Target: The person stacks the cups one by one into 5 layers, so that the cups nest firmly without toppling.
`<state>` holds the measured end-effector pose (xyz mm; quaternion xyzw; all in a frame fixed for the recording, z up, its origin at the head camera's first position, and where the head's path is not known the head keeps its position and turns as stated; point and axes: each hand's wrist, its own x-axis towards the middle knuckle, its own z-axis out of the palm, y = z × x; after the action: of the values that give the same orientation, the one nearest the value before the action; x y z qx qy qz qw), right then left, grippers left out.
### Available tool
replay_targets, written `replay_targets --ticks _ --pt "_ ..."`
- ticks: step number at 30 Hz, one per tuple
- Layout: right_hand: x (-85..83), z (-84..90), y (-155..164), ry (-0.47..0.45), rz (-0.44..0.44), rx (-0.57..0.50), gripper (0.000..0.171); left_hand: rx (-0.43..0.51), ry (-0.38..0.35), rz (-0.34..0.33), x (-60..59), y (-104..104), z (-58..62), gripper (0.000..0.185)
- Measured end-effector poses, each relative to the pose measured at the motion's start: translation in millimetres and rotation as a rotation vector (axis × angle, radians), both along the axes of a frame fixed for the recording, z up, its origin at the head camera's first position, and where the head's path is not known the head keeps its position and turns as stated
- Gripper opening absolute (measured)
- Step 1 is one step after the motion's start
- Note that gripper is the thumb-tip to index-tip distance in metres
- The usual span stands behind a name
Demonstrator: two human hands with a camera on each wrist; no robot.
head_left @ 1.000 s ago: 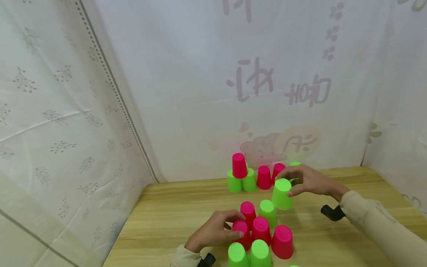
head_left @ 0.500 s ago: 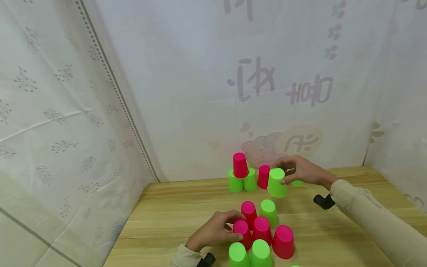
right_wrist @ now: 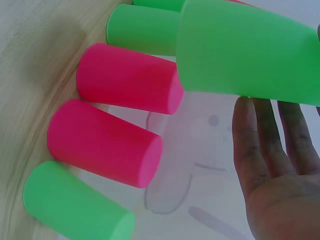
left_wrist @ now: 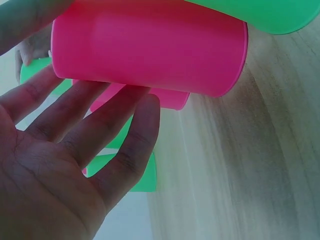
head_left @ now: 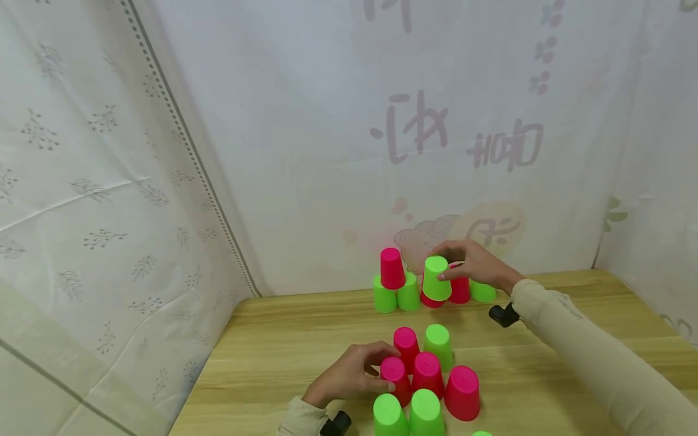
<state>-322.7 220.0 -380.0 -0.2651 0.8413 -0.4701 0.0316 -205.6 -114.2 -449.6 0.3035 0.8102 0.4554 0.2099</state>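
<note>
Green plastic, upside down: the cup (head_left: 436, 278) in the right hand (head_left: 474, 265) is held above the back row of cups, over the two pink cups (head_left: 460, 289) that stand there mouth-down near the curtain. The fingers and thumb curl round its sides near the closed end; in the right wrist view the same green cup (right_wrist: 250, 55) hangs over the row with the fingers (right_wrist: 265, 135) spread beneath it. That back row runs along the far edge of the wooden table (head_left: 283, 357): two green cups (head_left: 395, 298) on the left carry a single pink cup (head_left: 391, 269) on top, then come the pink pair, then one more green cup (head_left: 483, 292) at the right end, partly behind the wrist.

Nearer the person lies a loose cluster of upturned cups. The left hand (head_left: 349, 375) rests at its left side with the fingers lightly bent against a pink cup (head_left: 395, 376); in the left wrist view the fingers (left_wrist: 100, 125) lie nearly straight along the wall of that cup (left_wrist: 150, 45), touching rather than gripping it. Around it stand another pink cup (head_left: 406, 345) and a green one (head_left: 438, 346) behind, two more pink cups (head_left: 462, 392) to the right, and a green pair (head_left: 406, 415) at the front edge.

A pale printed curtain (head_left: 109, 181) hangs around the table on the left and at the back. Both arms wear beige sleeves (head_left: 589, 357) with a dark strap at each wrist.
</note>
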Motion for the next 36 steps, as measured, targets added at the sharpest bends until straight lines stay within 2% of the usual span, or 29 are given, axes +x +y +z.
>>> replay_targets --ticks 5,12,16,28,36 --pt "-8.7 -5.5 -7 -0.038 -0.045 -0.057 0.042 0.036 -0.028 -0.008 -1.4 -2 -4.0 0.044" --pt "-14.6 -7.3 -19 -0.068 -0.183 -0.099 0.047 0.074 -0.059 -0.012 -2.7 -5 -7.8 0.045" --pt "-19.9 -11.6 -25 -0.063 -0.228 -0.114 0.048 0.086 -0.076 -0.007 -2.8 -6 -8.6 0.045" --pt "-25.7 -13.6 -36 -0.102 -0.294 -0.144 0.051 0.089 -0.083 0.004 -1.4 -7 -8.9 0.044" --pt "-27.7 -14.4 -41 -0.089 -0.316 -0.127 0.05 0.095 -0.054 -0.008 -2.8 -8 -5.5 0.044"
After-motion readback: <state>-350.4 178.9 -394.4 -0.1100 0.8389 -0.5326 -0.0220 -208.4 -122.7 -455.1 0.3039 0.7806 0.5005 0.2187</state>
